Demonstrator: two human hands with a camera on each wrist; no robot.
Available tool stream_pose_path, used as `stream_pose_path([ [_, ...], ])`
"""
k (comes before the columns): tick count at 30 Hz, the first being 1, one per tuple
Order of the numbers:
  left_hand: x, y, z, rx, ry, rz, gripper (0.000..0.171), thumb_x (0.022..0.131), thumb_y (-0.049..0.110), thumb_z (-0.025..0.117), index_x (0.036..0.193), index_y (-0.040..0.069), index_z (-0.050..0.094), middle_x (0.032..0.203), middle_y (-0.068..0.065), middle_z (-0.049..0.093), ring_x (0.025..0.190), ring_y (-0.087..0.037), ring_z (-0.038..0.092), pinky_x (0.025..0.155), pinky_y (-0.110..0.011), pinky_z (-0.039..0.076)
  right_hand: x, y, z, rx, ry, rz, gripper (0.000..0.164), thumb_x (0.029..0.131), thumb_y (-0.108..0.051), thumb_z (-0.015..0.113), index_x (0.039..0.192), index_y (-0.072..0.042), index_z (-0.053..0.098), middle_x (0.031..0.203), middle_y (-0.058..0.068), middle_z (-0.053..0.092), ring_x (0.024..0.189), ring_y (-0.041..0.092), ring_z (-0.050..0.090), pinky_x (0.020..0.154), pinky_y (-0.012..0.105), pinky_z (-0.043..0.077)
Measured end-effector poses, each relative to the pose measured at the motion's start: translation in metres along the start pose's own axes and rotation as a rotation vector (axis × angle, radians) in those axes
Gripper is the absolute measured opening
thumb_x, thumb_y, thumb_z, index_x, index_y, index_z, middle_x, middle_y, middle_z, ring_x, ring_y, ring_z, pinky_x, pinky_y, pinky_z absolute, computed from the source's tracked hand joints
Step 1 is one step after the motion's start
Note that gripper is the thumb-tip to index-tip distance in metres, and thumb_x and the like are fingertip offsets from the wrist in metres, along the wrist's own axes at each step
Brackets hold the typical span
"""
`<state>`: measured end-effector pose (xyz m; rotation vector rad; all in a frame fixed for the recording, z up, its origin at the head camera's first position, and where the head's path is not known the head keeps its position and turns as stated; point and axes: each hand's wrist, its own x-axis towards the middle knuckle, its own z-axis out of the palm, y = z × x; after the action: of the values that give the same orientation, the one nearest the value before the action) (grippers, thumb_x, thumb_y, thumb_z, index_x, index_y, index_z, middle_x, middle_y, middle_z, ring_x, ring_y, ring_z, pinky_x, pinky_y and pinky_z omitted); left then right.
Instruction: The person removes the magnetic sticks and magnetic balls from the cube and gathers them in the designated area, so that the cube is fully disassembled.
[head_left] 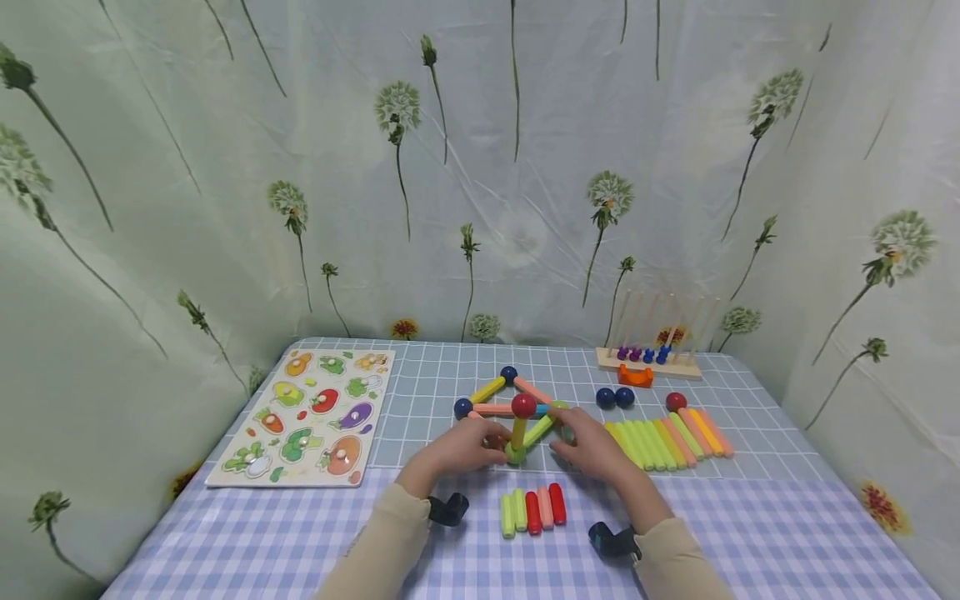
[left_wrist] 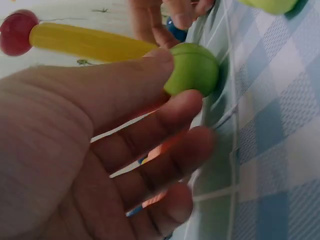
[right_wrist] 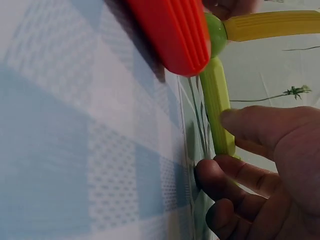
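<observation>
A frame of rods and balls stands mid-table, with dark blue balls and salmon rods. At its near corner a green ball carries an upright yellow rod topped by a red ball. Between thumb and index finger, my left hand pinches that green ball at the rod's base. My right hand holds a light green rod joined to the same ball, thumb on one side and fingers at its far end. Another green ball sits by the right fingers, partly hidden.
Several short rods lie in front of the hands. To the right are a row of longer rods, a red ball, two blue balls, an orange piece and a pegged rack. A vegetable puzzle board lies left.
</observation>
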<state>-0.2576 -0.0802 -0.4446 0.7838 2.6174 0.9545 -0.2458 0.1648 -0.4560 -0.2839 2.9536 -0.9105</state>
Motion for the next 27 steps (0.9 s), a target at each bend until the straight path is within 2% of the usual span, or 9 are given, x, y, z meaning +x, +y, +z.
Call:
stream_pose_path([
  [2, -0.001, 0.0, -0.002, -0.005, 0.064, -0.037, 0.026, 0.092, 0.025, 0.073, 0.116, 0.015, 0.073, 0.095, 0.006, 0.07, 0.08, -0.009, 0.059, 0.074, -0.026, 0.051, 0.0, -0.002, 0.0, 0.002, -0.005, -0.005, 0.055, 0.088, -0.02, 0.076, 0.14, -0.02, 0.057, 0.118, 0.002, 0.062, 0.102, 0.018, 0.059, 0.095, 0.045, 0.055],
  [5, -0.003, -0.003, -0.007, 0.028, 0.236, -0.088, 0.023, 0.092, 0.025, 0.073, 0.112, 0.014, 0.074, 0.097, 0.003, 0.067, 0.084, -0.013, 0.058, 0.074, -0.031, 0.05, 0.0, -0.004, 0.002, 0.021, -0.037, -0.036, 0.05, 0.088, -0.019, 0.076, 0.136, -0.021, 0.06, 0.109, -0.001, 0.063, 0.093, 0.016, 0.057, 0.086, 0.039, 0.056],
  [8, -0.003, -0.005, -0.011, 0.117, 0.404, -0.136, 0.023, 0.09, 0.026, 0.074, 0.111, 0.017, 0.075, 0.11, -0.004, 0.064, 0.102, -0.023, 0.057, 0.086, -0.041, 0.049, -0.001, -0.008, 0.003, 0.056, -0.086, -0.082, 0.045, 0.09, -0.018, 0.074, 0.133, -0.022, 0.062, 0.101, -0.004, 0.064, 0.085, 0.014, 0.056, 0.076, 0.03, 0.053],
  [10, -0.002, -0.008, -0.013, 0.178, 0.453, -0.151, 0.026, 0.089, 0.028, 0.076, 0.112, 0.019, 0.074, 0.126, -0.008, 0.061, 0.118, -0.03, 0.053, 0.098, -0.05, 0.044, -0.002, -0.01, 0.004, 0.069, -0.125, -0.118, 0.043, 0.091, -0.019, 0.072, 0.133, -0.022, 0.062, 0.099, -0.005, 0.063, 0.082, 0.013, 0.056, 0.071, 0.026, 0.05],
  [13, -0.002, -0.014, -0.013, 0.208, 0.405, -0.174, 0.034, 0.087, 0.031, 0.077, 0.118, 0.019, 0.072, 0.141, -0.013, 0.054, 0.13, -0.037, 0.05, 0.107, -0.058, 0.04, -0.003, -0.012, 0.005, 0.078, -0.16, -0.149, 0.044, 0.092, -0.02, 0.071, 0.135, -0.019, 0.061, 0.1, -0.005, 0.063, 0.081, 0.013, 0.056, 0.069, 0.023, 0.05],
  [16, -0.001, -0.02, -0.011, 0.18, 0.325, -0.198, 0.037, 0.088, 0.033, 0.077, 0.121, 0.018, 0.071, 0.145, -0.016, 0.051, 0.13, -0.037, 0.053, 0.108, -0.056, 0.043, -0.003, -0.014, 0.006, 0.07, -0.165, -0.158, 0.047, 0.092, -0.02, 0.071, 0.137, -0.018, 0.059, 0.101, -0.005, 0.063, 0.081, 0.013, 0.056, 0.07, 0.023, 0.05],
  [18, 0.0, -0.022, -0.01, 0.159, 0.31, -0.199, 0.035, 0.088, 0.032, 0.077, 0.119, 0.016, 0.071, 0.142, -0.016, 0.052, 0.126, -0.035, 0.055, 0.106, -0.052, 0.046, -0.002, -0.015, 0.006, 0.062, -0.154, -0.154, 0.049, 0.091, -0.02, 0.072, 0.138, -0.019, 0.059, 0.101, -0.005, 0.063, 0.082, 0.014, 0.056, 0.071, 0.025, 0.051],
  [22, 0.0, -0.025, -0.01, 0.149, 0.336, -0.187, 0.025, 0.088, 0.027, 0.078, 0.11, 0.016, 0.073, 0.125, -0.012, 0.055, 0.109, -0.027, 0.059, 0.098, -0.047, 0.051, -0.003, -0.015, 0.005, 0.036, -0.122, -0.146, 0.049, 0.087, -0.021, 0.077, 0.134, -0.023, 0.061, 0.106, -0.004, 0.063, 0.091, 0.015, 0.057, 0.081, 0.035, 0.053],
  [27, -0.003, -0.022, -0.011, 0.153, 0.319, -0.196, 0.018, 0.087, 0.025, 0.079, 0.102, 0.02, 0.072, 0.108, -0.006, 0.054, 0.09, -0.019, 0.055, 0.085, -0.041, 0.051, -0.004, -0.016, 0.005, 0.001, -0.075, -0.082, 0.041, 0.084, -0.026, 0.081, 0.122, -0.025, 0.065, 0.109, -0.004, 0.063, 0.103, 0.016, 0.059, 0.093, 0.044, 0.054],
])
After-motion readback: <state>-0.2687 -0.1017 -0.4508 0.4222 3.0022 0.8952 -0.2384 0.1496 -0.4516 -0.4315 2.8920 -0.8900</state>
